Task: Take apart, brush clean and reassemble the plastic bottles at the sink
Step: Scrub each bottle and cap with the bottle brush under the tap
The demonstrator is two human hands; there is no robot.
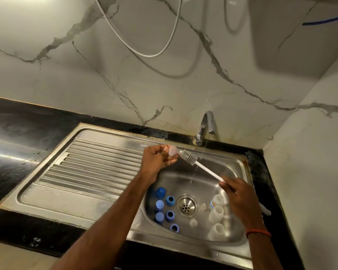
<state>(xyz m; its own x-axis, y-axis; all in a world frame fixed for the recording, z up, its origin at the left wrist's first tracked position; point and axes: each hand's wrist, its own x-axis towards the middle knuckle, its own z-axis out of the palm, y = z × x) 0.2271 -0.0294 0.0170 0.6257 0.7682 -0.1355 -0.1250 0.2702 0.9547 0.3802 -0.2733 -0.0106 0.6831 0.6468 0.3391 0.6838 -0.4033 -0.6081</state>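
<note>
My left hand (pixel 158 159) pinches a small clear teat (pixel 172 151) above the sink basin. My right hand (pixel 237 193) grips the white handle of a bottle brush (pixel 189 157), whose bristle end points at the teat. In the steel sink (pixel 240 166) lie several blue caps and rings (pixel 170 200) on the left of the drain (pixel 187 205). Several clear plastic bottles (pixel 216 212) and two loose clear teats (pixel 193 223) lie on its right.
The tap (pixel 206 125) at the back runs a thin stream of water into the basin. A ribbed steel draining board (pixel 90 164) lies to the left. Black countertop (pixel 18 133) surrounds the sink, with marble walls behind and on the right.
</note>
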